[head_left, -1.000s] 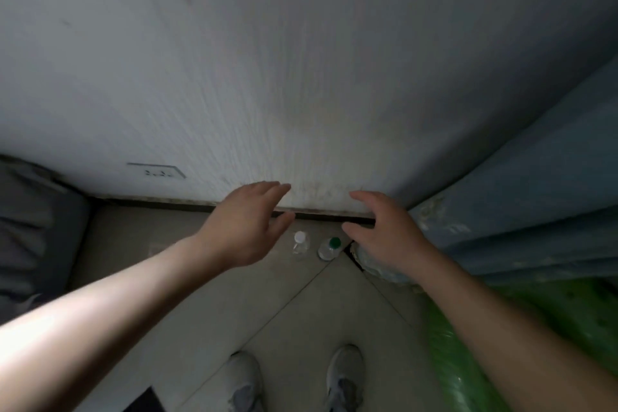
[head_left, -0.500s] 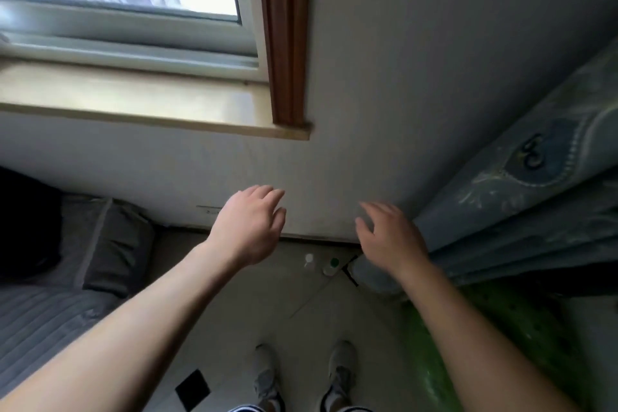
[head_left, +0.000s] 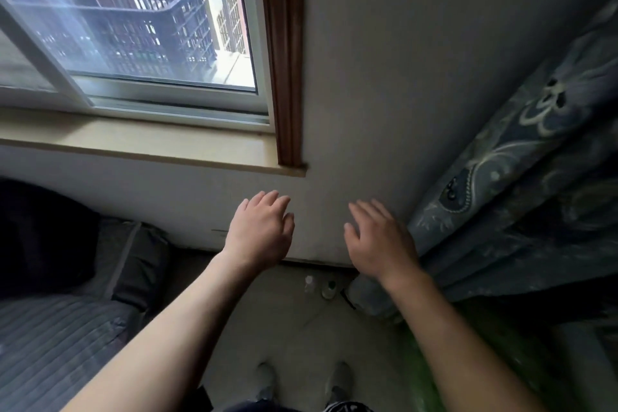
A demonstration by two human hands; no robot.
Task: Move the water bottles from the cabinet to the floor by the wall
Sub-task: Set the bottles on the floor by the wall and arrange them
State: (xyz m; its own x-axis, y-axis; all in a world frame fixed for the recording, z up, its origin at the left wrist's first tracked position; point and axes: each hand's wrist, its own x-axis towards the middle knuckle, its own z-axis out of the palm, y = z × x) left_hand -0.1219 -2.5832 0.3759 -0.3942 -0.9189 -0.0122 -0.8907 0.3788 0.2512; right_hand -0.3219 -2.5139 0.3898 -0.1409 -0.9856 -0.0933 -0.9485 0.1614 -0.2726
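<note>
Rising from crouch: view is lifted, window now seen. Left hand and right hand are raised clear, fingers relaxed, nothing held. Water bottles are left upright on floor by wall; this pair is judged placed.

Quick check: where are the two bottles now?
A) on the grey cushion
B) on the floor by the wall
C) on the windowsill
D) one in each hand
B: the white-capped bottle and green-capped bottle stand on the floor by the wall; left hand and right hand are empty.
</note>
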